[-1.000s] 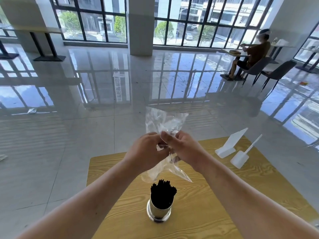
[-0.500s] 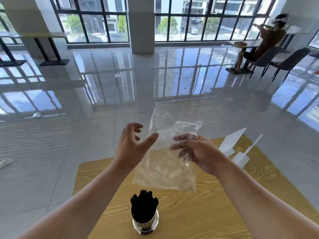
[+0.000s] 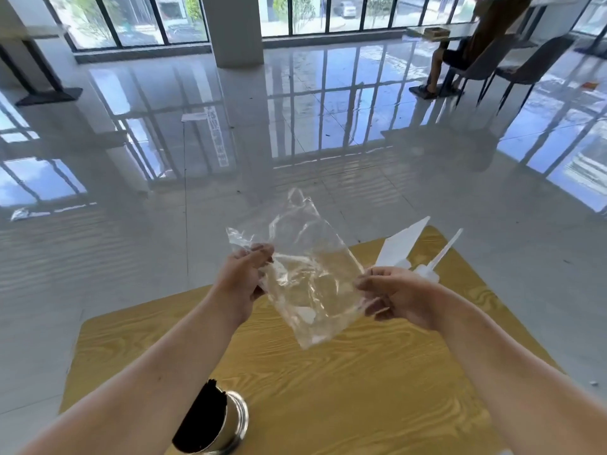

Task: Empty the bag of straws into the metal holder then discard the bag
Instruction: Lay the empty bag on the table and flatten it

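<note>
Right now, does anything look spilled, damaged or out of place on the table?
Nothing stands out. The black straws sit in the metal holder, none loose on the table. The clear bag looks empty, held between the left hand and right hand.

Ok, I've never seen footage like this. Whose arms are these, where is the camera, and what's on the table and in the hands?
There is no machine here. These are a person's two bare arms, filmed by a wide-angle camera worn on the head, looking forward and down, so the edges look bent. The left hand and the right hand each pinch one side of a clear plastic bag, held spread above a wooden table. The bag looks empty. Near the bottom edge stands a metal holder full of dark straws, partly hidden by the left forearm. At the far right of the table are two white plastic stands. Another person sits at a table far behind.
</note>
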